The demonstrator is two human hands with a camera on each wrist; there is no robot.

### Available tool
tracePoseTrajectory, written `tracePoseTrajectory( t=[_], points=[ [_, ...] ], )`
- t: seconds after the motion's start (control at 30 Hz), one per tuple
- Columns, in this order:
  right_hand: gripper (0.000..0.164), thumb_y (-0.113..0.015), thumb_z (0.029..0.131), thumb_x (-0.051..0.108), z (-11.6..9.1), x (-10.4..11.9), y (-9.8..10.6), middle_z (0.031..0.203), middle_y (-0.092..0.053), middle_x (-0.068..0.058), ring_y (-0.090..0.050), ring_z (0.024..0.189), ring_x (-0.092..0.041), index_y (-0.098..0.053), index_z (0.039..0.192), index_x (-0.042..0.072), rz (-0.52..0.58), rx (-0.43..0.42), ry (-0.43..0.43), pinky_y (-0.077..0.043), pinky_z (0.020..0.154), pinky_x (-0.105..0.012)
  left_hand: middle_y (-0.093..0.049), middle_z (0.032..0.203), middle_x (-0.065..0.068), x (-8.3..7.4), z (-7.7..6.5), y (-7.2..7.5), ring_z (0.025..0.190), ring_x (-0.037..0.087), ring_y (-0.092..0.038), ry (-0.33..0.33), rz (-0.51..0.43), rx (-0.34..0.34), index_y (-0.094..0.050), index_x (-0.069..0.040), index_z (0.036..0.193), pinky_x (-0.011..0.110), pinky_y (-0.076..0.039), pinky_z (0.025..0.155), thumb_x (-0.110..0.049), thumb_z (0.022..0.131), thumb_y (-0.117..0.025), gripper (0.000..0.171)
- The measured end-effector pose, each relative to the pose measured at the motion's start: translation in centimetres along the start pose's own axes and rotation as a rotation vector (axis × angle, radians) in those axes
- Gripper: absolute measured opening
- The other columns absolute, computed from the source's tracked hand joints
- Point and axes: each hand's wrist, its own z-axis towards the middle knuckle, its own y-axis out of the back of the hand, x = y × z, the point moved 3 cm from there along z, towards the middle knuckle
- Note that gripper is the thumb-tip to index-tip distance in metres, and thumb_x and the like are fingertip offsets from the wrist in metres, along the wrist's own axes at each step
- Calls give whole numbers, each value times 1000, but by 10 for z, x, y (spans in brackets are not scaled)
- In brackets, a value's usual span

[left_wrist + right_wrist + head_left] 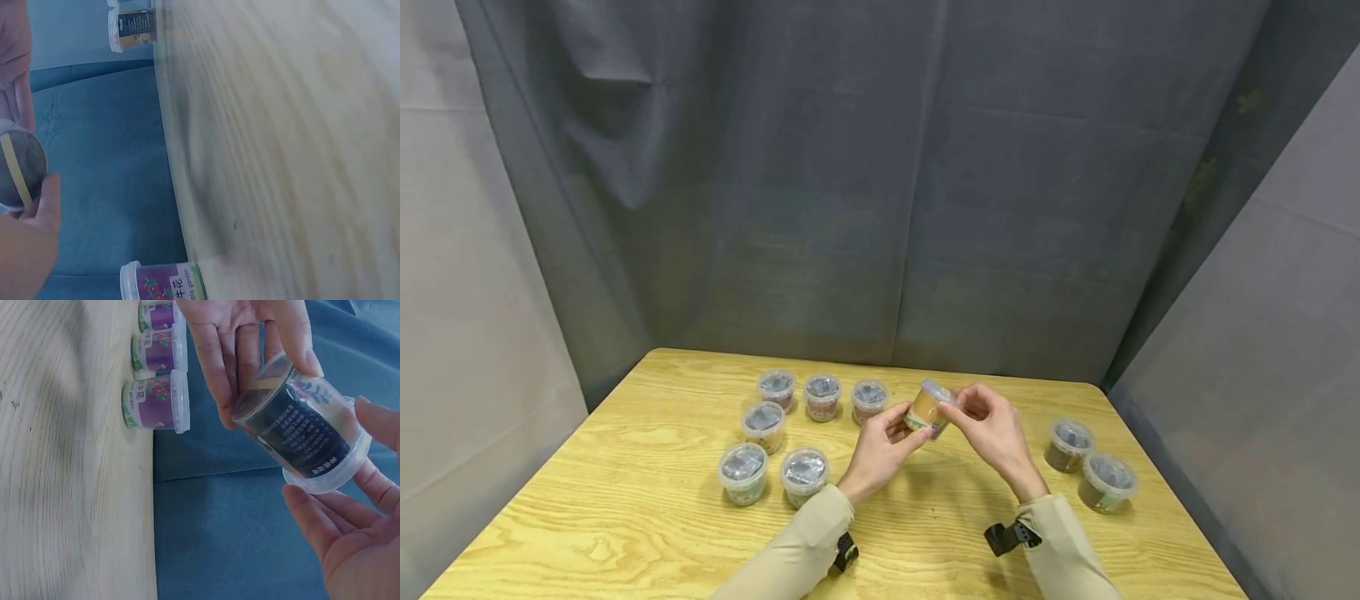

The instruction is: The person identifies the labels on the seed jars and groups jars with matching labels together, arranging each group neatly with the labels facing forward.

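Observation:
Above the table, both hands hold a small clear plastic tub [928, 410] with an orange label, tilted. My left hand [877, 447] grips it near its base, thumb on one side and fingers on the other. My right hand [997, 431] has thumb and fingers at the lidded end. A dark text panel on the tub [306, 431] faces the right wrist camera, with the lid toward the right hand [356, 531]. Seen from the left wrist, the tub's round base [22, 165] shows a tan strip across dark contents.
Several lidded tubs stand left of the hands, among them a back row with purple labels [156, 403] and a front tub [743, 473]. Two darker tubs, one behind [1069, 445] and one in front [1107, 483], stand at right on the wooden table [625, 500]. Grey curtain [820, 208] hangs behind.

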Motion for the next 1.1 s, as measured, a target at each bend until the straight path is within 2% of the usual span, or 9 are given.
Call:
tracePoseTrajectory(
  t=[0.13, 0.3, 0.4, 0.6, 0.7, 0.87, 0.97, 1.1],
  points=[
    [34, -74, 85, 46, 1, 0, -1, 121, -69, -6, -69, 105, -23, -63, 93, 15, -22, -6, 5, -58, 90, -39, -61, 130, 17, 0, 0, 0, 118, 28, -62, -17, 32, -72, -52, -2, 138, 38, -51, 102, -22, 87, -76, 59],
    [37, -75, 83, 49, 2, 0, -3, 121, -70, -6, -69, 105, -22, -64, 92, 14, -19, -22, 2, -58, 89, -38, -61, 131, 12, -3, 1, 0, 119, 25, -61, -52, 95, -132, -56, -5, 133, 31, -51, 102, -22, 82, -81, 59],
    [38, -75, 83, 48, 2, -1, -2, 124, -69, -7, -69, 108, -23, -62, 92, 13, 15, -22, 14, -58, 90, -37, -61, 132, 13, -4, 1, -1, 120, 25, -61, -61, 100, -120, -55, -5, 135, 31, -50, 103, -24, 84, -79, 59],
    [38, -75, 84, 44, 1, -4, -1, 126, -67, -7, -67, 112, -22, -60, 93, 11, 80, 9, 26, -57, 92, -32, -56, 137, 17, -2, -1, -1, 125, 28, -57, -24, 67, -57, -47, 0, 142, 39, -47, 108, -26, 90, -72, 63],
    [37, -75, 85, 43, 1, -4, -3, 125, -68, -8, -67, 111, -23, -61, 94, 10, 59, 2, 19, -57, 91, -33, -59, 133, 16, -3, -1, -1, 120, 28, -60, -57, 110, -78, -50, -1, 140, 39, -49, 104, -26, 89, -74, 61],
    [35, -76, 85, 42, 2, -4, -8, 121, -69, -11, -69, 106, -25, -66, 94, 10, -5, -41, -7, -59, 88, -35, -64, 127, 9, -3, -2, -2, 112, 23, -64, -115, 227, -151, -57, -7, 133, 38, -53, 99, -26, 85, -79, 56],
    [34, -76, 85, 39, 2, -5, -8, 121, -69, -12, -69, 107, -26, -65, 94, 7, 30, -55, -16, -58, 89, -36, -64, 127, 8, -2, -2, -3, 113, 23, -64, -121, 235, -157, -58, -9, 132, 38, -52, 100, -28, 85, -78, 54],
    [33, -76, 86, 35, 3, -7, -6, 121, -69, -13, -68, 109, -26, -63, 94, 5, 75, -56, -11, -57, 92, -35, -61, 130, 13, -5, -3, -4, 116, 26, -62, -108, 191, -119, -54, -5, 136, 38, -51, 103, -26, 90, -73, 55]
  ],
)
